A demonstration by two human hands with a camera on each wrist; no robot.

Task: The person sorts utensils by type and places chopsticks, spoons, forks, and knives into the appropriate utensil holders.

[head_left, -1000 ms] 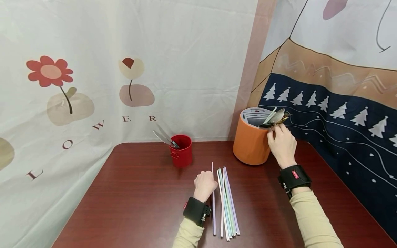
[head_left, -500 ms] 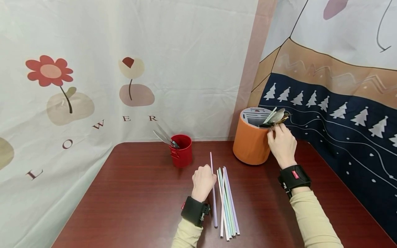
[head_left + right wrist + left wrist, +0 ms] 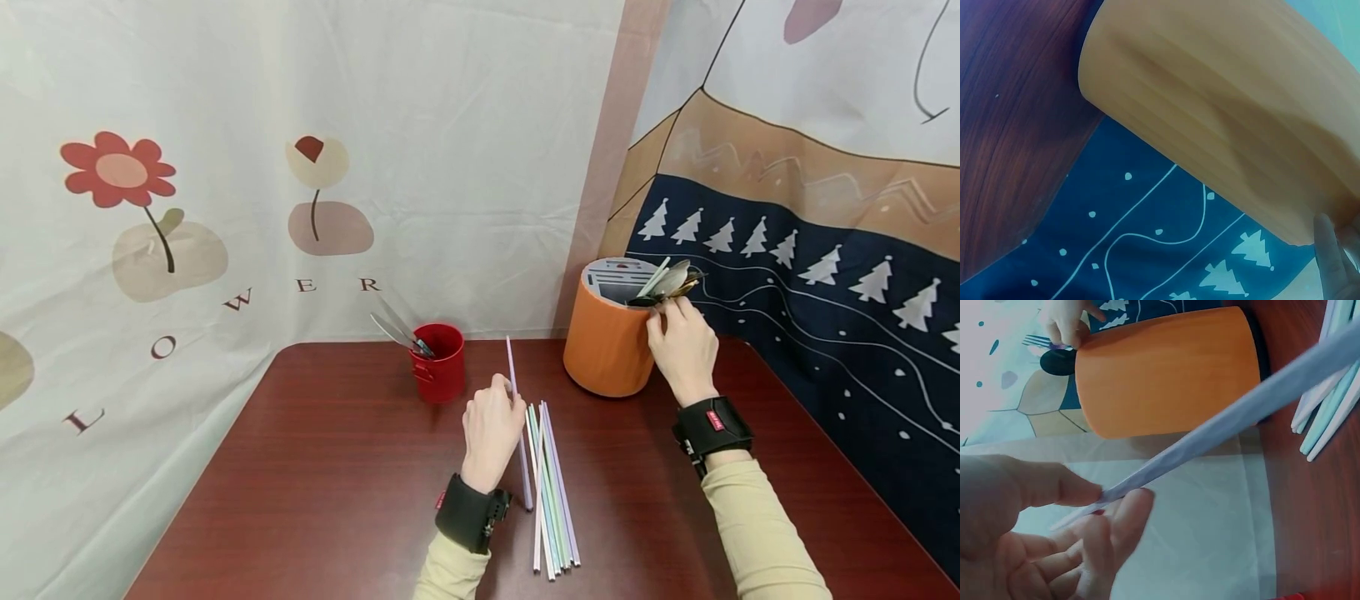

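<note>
In the head view my left hand [image 3: 491,429] pinches a pale purple chopstick [image 3: 523,471] near its upper part. The left wrist view shows the thumb and fingers around the chopstick's thin end [image 3: 1125,486], with the thicker end pointing away. Right of that hand, several pastel chopsticks [image 3: 555,508] lie in a loose bundle on the table. My right hand [image 3: 684,350] grips the rim of an orange utensil holder [image 3: 603,354], thumb on the outer wall. Spoons and other cutlery [image 3: 670,283] lean out beside its fingers. Part of that grip is hidden.
A red cup [image 3: 444,371] with metal cutlery [image 3: 401,333] leaning out stands at the back, left of the orange holder. The dark wooden table [image 3: 337,467] ends at a printed cloth backdrop [image 3: 480,167] behind and to the right.
My left hand has moved forward, away from me, lifting the purple chopstick, which now stands more tilted with its far end higher. My right hand has stayed at the holder's rim.
</note>
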